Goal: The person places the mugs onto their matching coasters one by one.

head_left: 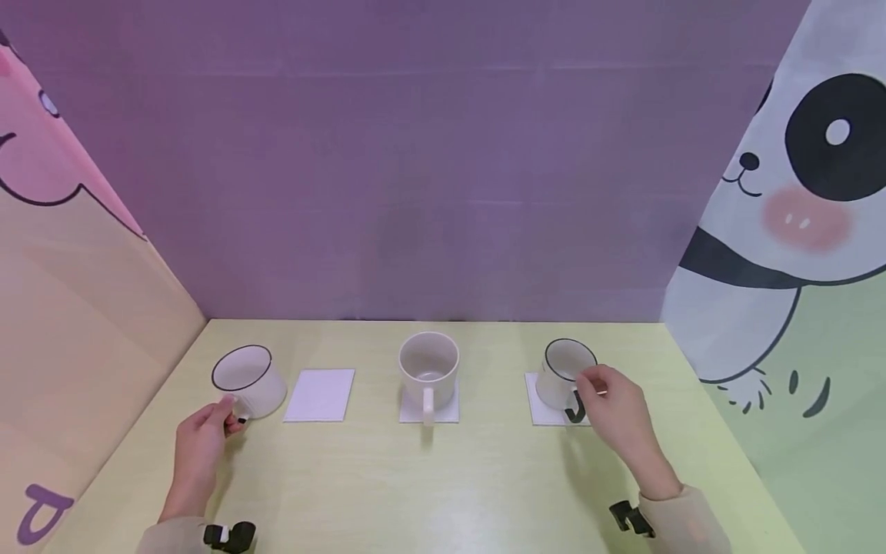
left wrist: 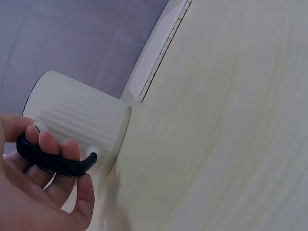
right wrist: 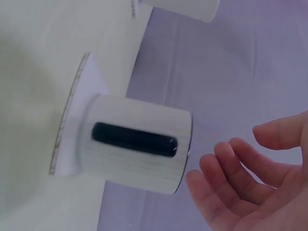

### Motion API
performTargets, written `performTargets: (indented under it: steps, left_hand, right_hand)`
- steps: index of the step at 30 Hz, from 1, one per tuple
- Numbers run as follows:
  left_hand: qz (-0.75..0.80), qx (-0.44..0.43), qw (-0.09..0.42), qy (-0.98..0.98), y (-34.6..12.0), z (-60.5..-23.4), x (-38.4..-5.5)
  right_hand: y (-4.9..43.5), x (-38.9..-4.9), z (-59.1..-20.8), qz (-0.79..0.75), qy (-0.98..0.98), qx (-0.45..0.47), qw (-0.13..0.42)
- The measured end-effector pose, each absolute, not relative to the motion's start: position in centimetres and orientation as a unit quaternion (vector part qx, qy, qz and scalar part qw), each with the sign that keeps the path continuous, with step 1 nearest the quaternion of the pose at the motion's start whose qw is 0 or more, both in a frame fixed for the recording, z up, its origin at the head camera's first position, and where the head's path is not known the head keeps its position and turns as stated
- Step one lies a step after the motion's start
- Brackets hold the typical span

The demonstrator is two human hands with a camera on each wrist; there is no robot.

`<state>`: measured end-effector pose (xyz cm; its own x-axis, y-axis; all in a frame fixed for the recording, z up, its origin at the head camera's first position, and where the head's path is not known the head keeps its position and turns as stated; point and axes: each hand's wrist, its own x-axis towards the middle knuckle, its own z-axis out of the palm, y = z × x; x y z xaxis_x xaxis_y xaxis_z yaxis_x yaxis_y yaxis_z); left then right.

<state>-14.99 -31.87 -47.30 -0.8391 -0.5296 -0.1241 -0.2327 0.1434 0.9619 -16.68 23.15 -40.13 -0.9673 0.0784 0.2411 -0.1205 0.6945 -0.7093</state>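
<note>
My left hand [head_left: 197,446] grips the dark handle [left wrist: 57,161] of a white ribbed mug [head_left: 261,394] with a dark rim, its fingers curled through the handle. That mug is tilted a little in the head view, its base close over the table, left of a bare white square coaster [head_left: 320,396]. On the right, a similar mug [right wrist: 139,166] with a dark handle stands upright on another coaster [right wrist: 72,149]. Beside its rim is my right hand [head_left: 619,415]; in the right wrist view the fingers [right wrist: 226,161] are loosely bent, apart from the mug, with nothing between them and the thumb.
Between the two, a plain white mug [head_left: 429,365] stands on a third coaster [head_left: 451,409], handle toward me. The pale table [head_left: 415,492] ends at a purple backdrop [head_left: 429,177]. Printed side panels, one with a panda [head_left: 817,238], slope along both edges.
</note>
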Motion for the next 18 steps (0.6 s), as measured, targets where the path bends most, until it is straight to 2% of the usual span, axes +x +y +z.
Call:
performTargets:
  steps: [18]
  left_hand:
    - [-0.574,0.251,0.098,-0.773,-32.2,-47.4,-15.0]
  right_hand:
    - [20.5,-16.9,-39.7,0.428,-0.886,0.088,0.158]
